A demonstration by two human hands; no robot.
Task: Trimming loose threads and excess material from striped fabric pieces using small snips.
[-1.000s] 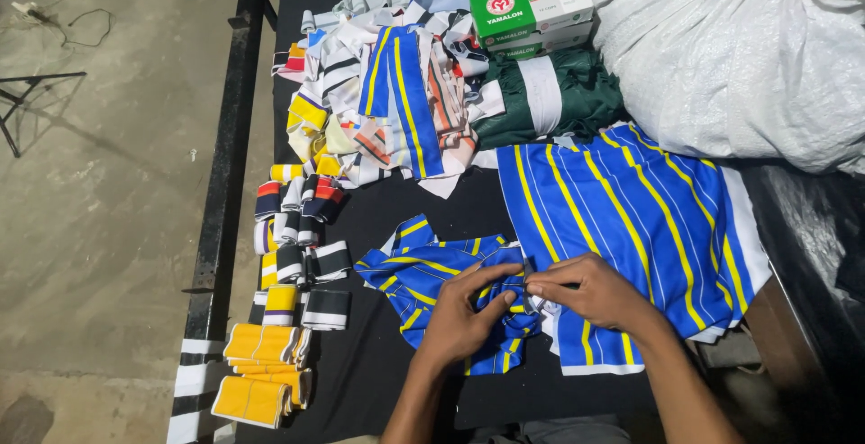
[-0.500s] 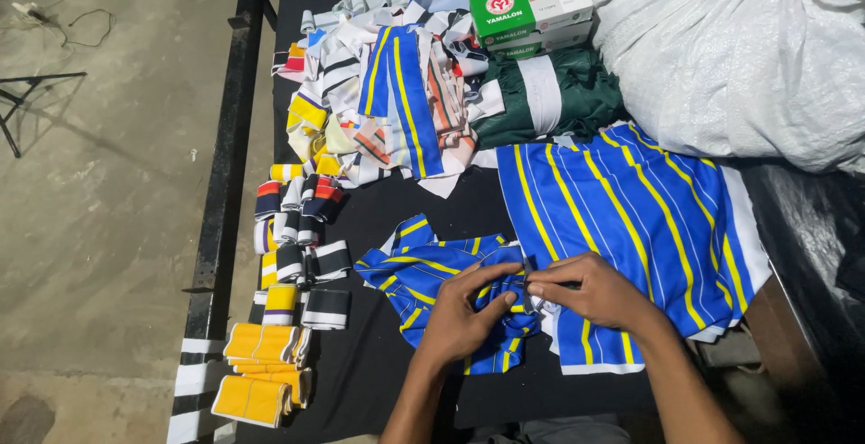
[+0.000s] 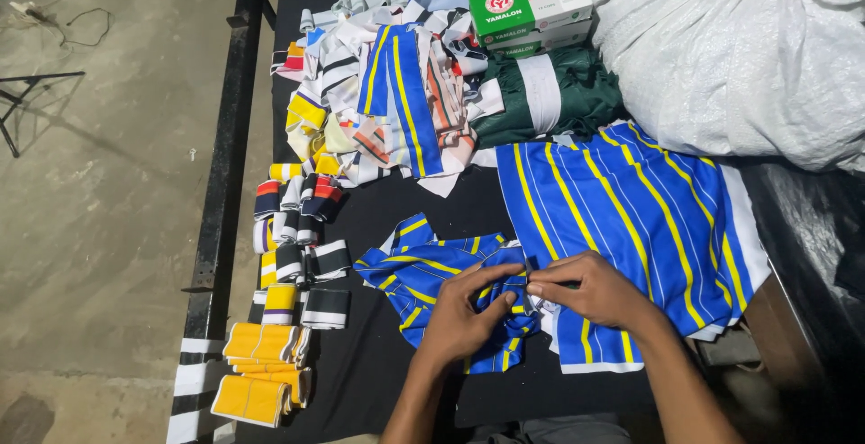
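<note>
A: Two hands at the near edge, head view. Left hand (image 3: 464,318) lies on a crumpled blue piece with yellow stripes (image 3: 423,268), fingers curled and pressed into the cloth, thumb up toward the other hand.

B: And the right?

A: Right hand (image 3: 590,291) rests on the edge of the larger blue striped fabric (image 3: 631,219), which lies flat, right of centre. Fingertips (image 3: 533,287) pressed together, pinching something small where the two blue pieces meet. Cannot tell what it is; too small and partly hidden. The two hands touch at the fingertips.

B: Surface?

A: Black tabletop (image 3: 374,381), with a black metal rail (image 3: 225,192) along its left edge. Concrete floor (image 3: 99,228) beyond the rail.

B: What lies around the hands?

A: Left of the crumpled piece, rows of small folded ribbed bands (image 3: 297,246) in black, white, red and yellow. Nearer the corner, a stack of yellow folded pieces (image 3: 261,372). Farther back, a loose heap of mixed scraps (image 3: 378,93), with a blue and yellow striped strip on top.

B: Far side?

A: Green and white boxes (image 3: 532,7), stacked, just behind a dark green garment (image 3: 550,93) with a white band across it. That garment sits just beyond the top of the flat blue fabric. To the right, a big white woven sack (image 3: 730,48) overlaps the fabric's far corner.

B: Anything on the floor?

A: A thin dark stand (image 3: 27,102) at the far left, and a cable (image 3: 72,16) behind it.
</note>
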